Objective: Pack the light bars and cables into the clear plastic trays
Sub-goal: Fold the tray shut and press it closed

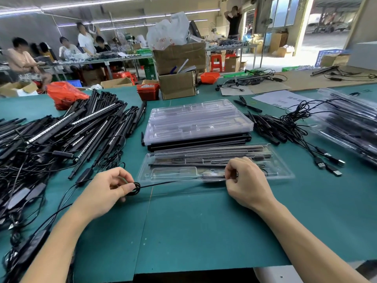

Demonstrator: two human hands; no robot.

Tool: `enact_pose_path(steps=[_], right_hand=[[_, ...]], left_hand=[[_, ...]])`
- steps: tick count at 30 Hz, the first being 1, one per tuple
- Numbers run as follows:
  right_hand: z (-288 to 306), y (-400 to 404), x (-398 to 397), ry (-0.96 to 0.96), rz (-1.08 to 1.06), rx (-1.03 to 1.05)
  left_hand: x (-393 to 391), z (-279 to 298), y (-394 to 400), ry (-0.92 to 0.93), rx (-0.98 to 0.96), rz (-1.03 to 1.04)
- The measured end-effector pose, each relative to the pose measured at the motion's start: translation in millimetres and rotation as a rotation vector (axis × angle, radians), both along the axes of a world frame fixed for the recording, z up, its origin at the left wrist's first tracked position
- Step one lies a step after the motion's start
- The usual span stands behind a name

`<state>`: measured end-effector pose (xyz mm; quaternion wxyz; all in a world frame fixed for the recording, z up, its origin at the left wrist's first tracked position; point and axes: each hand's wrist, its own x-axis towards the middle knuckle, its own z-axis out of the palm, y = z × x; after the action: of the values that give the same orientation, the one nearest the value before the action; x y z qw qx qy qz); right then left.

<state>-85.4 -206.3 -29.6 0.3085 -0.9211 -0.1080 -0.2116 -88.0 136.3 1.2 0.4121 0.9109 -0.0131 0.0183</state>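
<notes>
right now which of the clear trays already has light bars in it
The clear tray nearest the person, right beside the right hand, with black bars lying in its slots. The trays stacked behind it look unfilled.

On the green table mat (pixel 183 231), the left hand (pixel 106 190) pinched a small coil of thin black cable (pixel 134 188). The right hand (pixel 246 180) gripped the same cable at the near edge of a clear plastic tray (pixel 285 174) holding long black light bars (pixel 204 155).
</notes>
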Motion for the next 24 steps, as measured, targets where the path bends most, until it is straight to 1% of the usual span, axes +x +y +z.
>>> enact_pose_path(steps=[3,5,7,9,13,14,15,17,19,22,24], right_hand=[[0,-1,0,0.009,0.019,0.010],[0,-1,-1,0.028,0.061,0.008],[1,-1,-2,0.052,0.102,-0.039],[1,-1,-3,0.072,0.115,-0.056],[4,-1,-4,0.066,0.134,-0.065],[4,-1,-5,0.066,0.143,-0.065],[5,-1,-6,0.062,0.148,-0.060],[4,1,-5,0.032,0.146,-0.022],[2,1,-4,0.001,0.126,0.029],[1,3,-3,0.001,0.121,-0.041],[1,4,-3,0.008,0.129,-0.084]], left_hand=[[15,4,3,0.055,-0.066,0.062],[25,6,5,0.133,-0.061,0.105],[29,7,3,0.192,-0.066,0.134],[29,6,0,0.113,-0.061,0.165],[4,1,-11,-0.242,0.230,0.263],[-5,0,-14,-0.328,0.255,0.237],[-13,-2,-19,-0.395,0.277,0.162],[-22,-4,-30,-0.450,0.384,-0.043],[-23,-3,-44,-0.422,0.467,-0.178],[-16,-4,-63,-0.342,0.599,-0.290],[-11,-7,-70,-0.315,0.655,-0.323]])
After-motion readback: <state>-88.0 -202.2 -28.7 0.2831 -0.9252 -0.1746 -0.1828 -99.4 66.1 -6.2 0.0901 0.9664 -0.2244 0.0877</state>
